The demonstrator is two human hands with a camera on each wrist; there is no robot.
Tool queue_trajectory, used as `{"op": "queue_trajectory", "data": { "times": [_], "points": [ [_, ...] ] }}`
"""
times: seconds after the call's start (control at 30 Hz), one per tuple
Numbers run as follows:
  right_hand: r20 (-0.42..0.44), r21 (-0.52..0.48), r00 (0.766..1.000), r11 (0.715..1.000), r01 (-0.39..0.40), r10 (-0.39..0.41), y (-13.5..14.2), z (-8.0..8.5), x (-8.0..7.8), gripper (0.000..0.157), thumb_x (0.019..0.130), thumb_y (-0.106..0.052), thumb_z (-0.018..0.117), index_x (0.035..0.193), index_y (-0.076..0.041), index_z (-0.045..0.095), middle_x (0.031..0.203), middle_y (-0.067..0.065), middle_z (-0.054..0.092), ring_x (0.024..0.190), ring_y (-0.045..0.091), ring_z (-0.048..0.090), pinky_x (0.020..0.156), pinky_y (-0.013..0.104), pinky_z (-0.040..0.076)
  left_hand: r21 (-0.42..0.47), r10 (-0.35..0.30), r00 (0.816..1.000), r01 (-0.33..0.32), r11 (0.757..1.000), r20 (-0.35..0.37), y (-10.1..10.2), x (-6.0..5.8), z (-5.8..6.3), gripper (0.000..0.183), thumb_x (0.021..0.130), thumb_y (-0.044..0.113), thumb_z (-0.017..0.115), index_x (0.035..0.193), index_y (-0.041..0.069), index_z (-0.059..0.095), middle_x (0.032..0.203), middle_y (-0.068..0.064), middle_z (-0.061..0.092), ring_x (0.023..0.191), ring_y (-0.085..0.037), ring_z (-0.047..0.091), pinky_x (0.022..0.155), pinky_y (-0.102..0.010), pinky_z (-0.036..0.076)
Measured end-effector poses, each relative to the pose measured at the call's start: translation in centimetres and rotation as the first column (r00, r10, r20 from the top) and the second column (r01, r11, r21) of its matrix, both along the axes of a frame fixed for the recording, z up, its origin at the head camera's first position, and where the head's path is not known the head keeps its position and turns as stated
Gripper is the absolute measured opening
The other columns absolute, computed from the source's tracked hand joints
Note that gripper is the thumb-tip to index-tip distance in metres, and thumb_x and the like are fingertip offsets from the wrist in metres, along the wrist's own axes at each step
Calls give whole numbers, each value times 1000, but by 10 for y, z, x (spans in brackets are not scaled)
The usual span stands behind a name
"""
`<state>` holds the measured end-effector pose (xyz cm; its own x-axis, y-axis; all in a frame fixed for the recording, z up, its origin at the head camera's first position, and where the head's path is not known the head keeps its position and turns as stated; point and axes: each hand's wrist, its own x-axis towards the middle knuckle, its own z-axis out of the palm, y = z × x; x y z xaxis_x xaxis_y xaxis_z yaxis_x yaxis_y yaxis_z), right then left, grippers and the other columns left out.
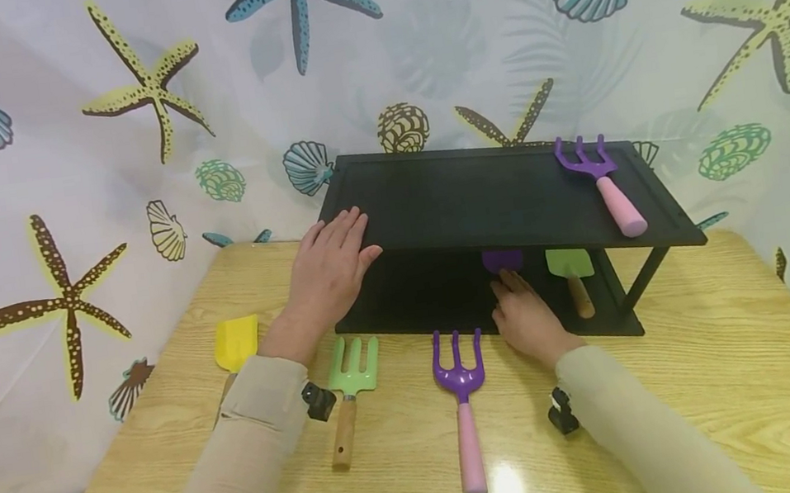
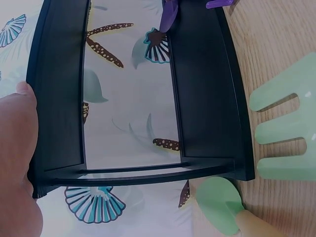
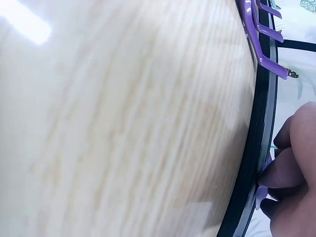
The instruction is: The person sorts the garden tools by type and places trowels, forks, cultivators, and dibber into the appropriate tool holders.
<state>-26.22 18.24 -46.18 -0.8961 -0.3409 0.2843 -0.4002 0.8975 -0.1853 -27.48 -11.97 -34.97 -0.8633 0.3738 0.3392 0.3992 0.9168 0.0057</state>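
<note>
A black two-tier shelf [image 1: 434, 200] stands on the table. My left hand [image 1: 332, 259] rests on the left front of its upper board, fingers straight and the thumb at the front edge. My right hand [image 1: 527, 316] reaches onto the lower board, fingers curled at a purple trowel [image 1: 503, 259]. Most of that trowel's handle is hidden by the hand; in the right wrist view a purple bit [image 3: 261, 195] shows between the fingers. Right of it on the lower board lies a green trowel [image 1: 570, 265] with a wooden handle. A purple fork [image 1: 599, 178] with a pink handle lies on the upper board's right end.
In front of the shelf lie a light green fork [image 1: 352, 377] with a wooden handle and another purple fork [image 1: 462, 387]. A yellow trowel [image 1: 237, 342] lies to the left, partly behind my left sleeve. Patterned cloth [image 1: 379, 65] hangs behind the wooden table [image 1: 741, 367].
</note>
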Motion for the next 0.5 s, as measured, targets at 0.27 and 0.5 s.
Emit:
{"op": "queue_trajectory", "data": {
  "times": [0.27, 0.5],
  "points": [
    [147, -96, 988, 994, 49, -34, 2, 11, 4, 47, 100, -14, 47, 137, 14, 49, 152, 33, 35, 142, 48, 35, 118, 56, 32, -9, 12, 1000, -12, 1000, 4, 2, 1, 2, 63, 105, 49, 32, 155, 10, 32, 163, -7, 31, 152, -23, 28, 126, -44, 18],
    [114, -127, 993, 991, 51, -36, 4, 19, 16, 46, 97, -15, 50, 136, 10, 52, 150, 29, 42, 137, 45, 43, 113, 56, 38, -9, 16, 1000, -15, 1000, 11, 2, 0, 1, 63, 105, 49, 32, 156, 11, 32, 163, -7, 31, 152, -23, 27, 126, -44, 18]
  ]
}}
